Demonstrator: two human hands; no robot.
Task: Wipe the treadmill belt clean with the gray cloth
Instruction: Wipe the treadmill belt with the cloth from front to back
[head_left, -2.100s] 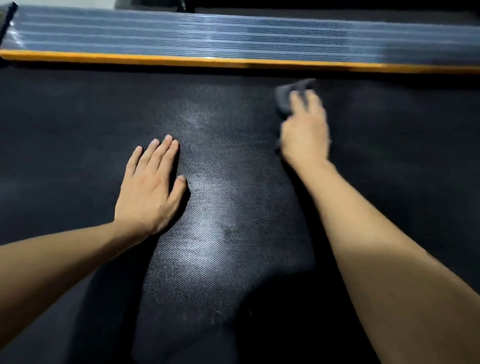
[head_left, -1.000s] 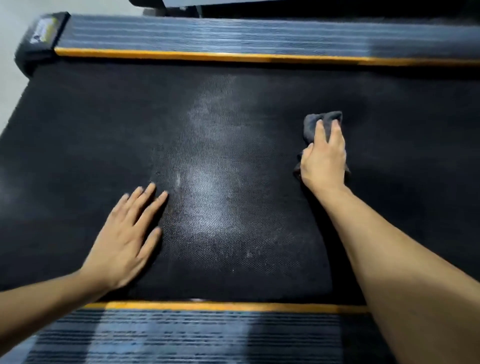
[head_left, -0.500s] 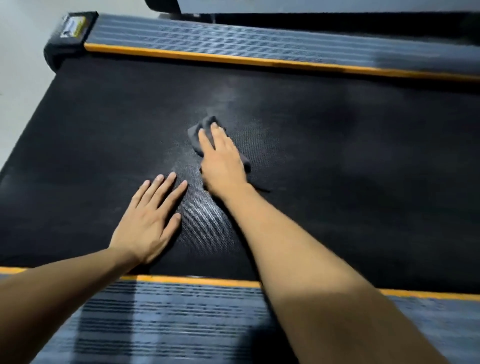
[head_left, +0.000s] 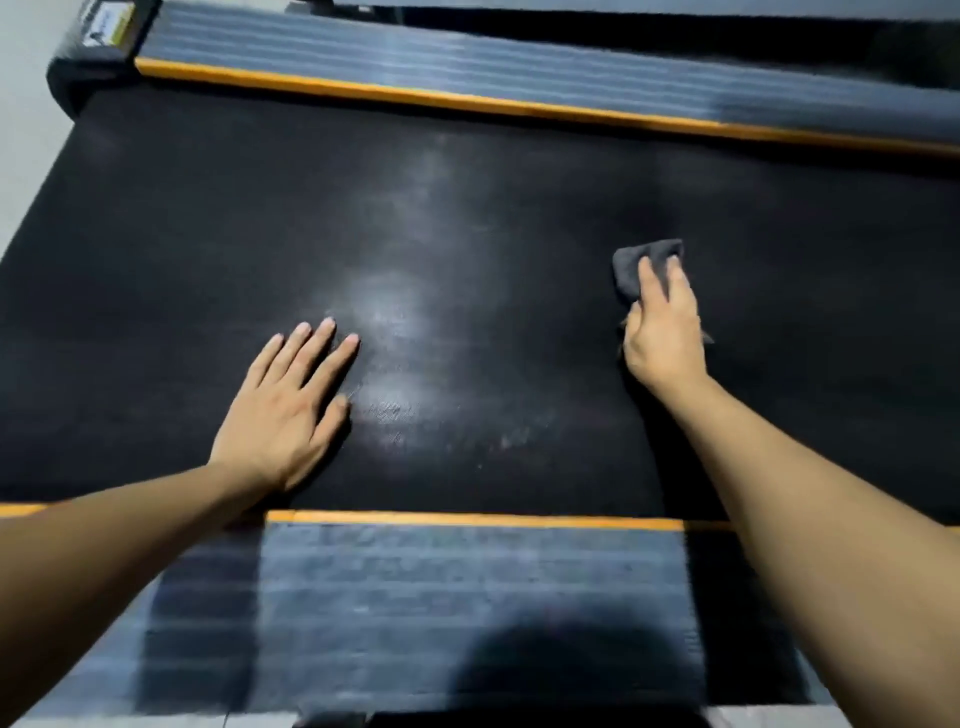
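Head: right hand (head_left: 665, 332) on gray cloth (head_left: 631, 265)

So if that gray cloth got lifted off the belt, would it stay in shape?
Probably not. The gray cloth lies bunched and creased under the right hand, so it is likely soft, floppy and light. On the treadmill belt it probably drags.

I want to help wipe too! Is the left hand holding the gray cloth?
No, the left hand lies flat and bare on the belt; the gray cloth is under the right hand.
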